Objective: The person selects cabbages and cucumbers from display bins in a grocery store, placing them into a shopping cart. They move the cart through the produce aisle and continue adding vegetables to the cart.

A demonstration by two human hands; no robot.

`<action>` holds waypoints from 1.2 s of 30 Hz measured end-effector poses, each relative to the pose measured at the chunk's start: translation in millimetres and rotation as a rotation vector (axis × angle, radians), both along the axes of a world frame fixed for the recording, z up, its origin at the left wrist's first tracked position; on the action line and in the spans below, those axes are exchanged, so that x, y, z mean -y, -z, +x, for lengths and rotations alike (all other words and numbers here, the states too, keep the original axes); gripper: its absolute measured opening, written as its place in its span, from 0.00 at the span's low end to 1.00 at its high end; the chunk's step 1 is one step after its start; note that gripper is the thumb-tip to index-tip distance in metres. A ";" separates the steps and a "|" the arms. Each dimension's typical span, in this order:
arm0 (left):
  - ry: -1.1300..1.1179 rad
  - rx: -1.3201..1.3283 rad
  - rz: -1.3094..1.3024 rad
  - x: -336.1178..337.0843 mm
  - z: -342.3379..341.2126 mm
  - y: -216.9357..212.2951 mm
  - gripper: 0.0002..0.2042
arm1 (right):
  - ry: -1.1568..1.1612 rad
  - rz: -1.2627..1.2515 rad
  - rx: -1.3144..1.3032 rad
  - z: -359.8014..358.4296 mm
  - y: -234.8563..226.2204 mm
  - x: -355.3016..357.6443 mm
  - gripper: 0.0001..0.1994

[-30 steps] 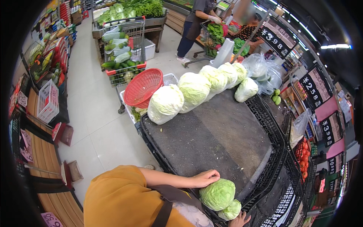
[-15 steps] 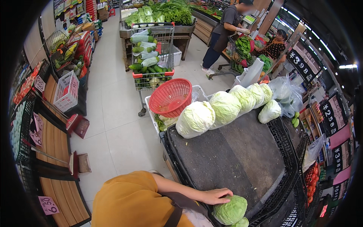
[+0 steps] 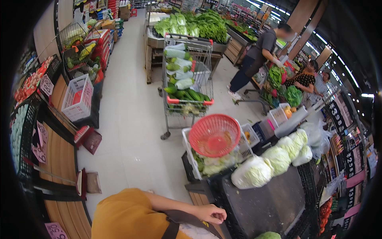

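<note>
Several pale cabbages (image 3: 252,172) are lining the black tray's (image 3: 262,199) far edge, probably steadying one another. My left hand (image 3: 211,214) is hovering beside it, loosely curled, apparently gripping nothing. My view's bottom edge is cutting off the nearer green cabbage (image 3: 269,236) and hiding my right hand, whose grip I cannot tell.

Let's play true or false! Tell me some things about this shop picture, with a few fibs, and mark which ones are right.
1. The basket is red. True.
2. The left hand grips the round green cabbage. False: the hand is apart from it.
3. Pale cabbages sit along the dark display stand. True.
4. The person's sleeve is blue. False: it is mustard yellow.
5. The shopping cart holds green vegetables. True.
</note>
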State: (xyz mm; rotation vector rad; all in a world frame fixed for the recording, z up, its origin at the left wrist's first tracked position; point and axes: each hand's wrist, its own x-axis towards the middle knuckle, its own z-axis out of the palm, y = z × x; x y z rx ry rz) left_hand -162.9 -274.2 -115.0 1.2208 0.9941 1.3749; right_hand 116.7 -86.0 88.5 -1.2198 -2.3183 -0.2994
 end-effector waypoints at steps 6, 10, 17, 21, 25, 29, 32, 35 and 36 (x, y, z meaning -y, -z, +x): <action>-0.233 -0.065 -0.017 117.2 -121.8 -12.3 0.12 | -0.819 -0.176 -0.051 -253.1 48.9 104.1 0.14; -0.472 0.011 -0.135 191.4 -173.7 -7.3 0.13 | -1.121 -0.464 -0.009 -364.3 91.6 145.2 0.12; -0.794 0.185 -0.293 257.7 -278.5 20.9 0.12 | -1.288 -0.947 0.163 -530.6 173.8 201.2 0.12; -0.984 0.284 -0.416 278.2 -368.8 40.8 0.09 | -0.957 -1.295 -0.060 -625.8 266.8 192.7 0.19; -1.250 0.299 -0.352 287.8 -480.9 25.7 0.07 | -0.107 -1.874 -0.409 -732.9 324.0 170.5 0.28; -1.273 0.153 -0.290 287.8 -596.8 0.8 0.06 | 0.175 -1.825 -0.566 -808.1 347.0 170.1 0.28; -1.376 0.028 -0.220 284.3 -686.6 -16.6 0.06 | 0.271 -1.944 -0.577 -845.5 367.7 169.7 0.25; -1.377 0.007 -0.215 287.4 -776.5 -19.9 0.05 | 0.320 -1.847 -0.655 -863.9 378.1 176.6 0.20; -1.374 -0.141 -0.268 290.1 -810.9 -20.0 0.06 | 0.333 -1.818 -0.706 -866.2 378.1 180.9 0.19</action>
